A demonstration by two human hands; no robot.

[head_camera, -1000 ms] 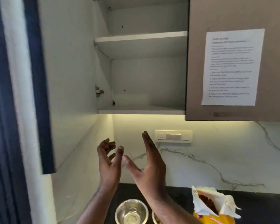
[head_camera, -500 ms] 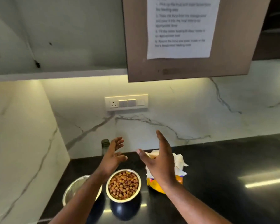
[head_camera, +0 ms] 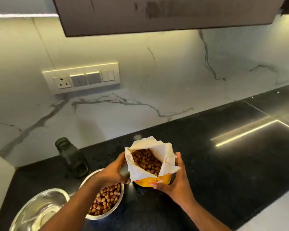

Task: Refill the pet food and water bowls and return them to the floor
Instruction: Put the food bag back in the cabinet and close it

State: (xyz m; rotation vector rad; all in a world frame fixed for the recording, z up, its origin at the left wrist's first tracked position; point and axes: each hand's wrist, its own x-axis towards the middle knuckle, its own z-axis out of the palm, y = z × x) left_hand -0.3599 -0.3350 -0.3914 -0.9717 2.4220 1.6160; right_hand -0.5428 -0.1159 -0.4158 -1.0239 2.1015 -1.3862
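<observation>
An open yellow pet food bag (head_camera: 151, 165) with a white torn top stands on the black counter (head_camera: 223, 164), brown kibble showing inside. My left hand (head_camera: 113, 172) grips its left side and my right hand (head_camera: 175, 182) grips its right side and lower front. A steel bowl (head_camera: 105, 200) full of kibble sits just left of the bag, partly under my left forearm. Another steel bowl (head_camera: 38, 210) holding clear water sits at the lower left.
A dark bottle (head_camera: 72, 157) with a black cap stands behind the bowls near the marble backsplash. A switch and socket panel (head_camera: 81, 78) is on the wall. A brown upper cabinet door (head_camera: 157, 15) hangs overhead. The counter stretches to the right.
The view has dropped from the open cabinet down to the counter. Both hands, open in the air before, have come down and closed on the food bag.
</observation>
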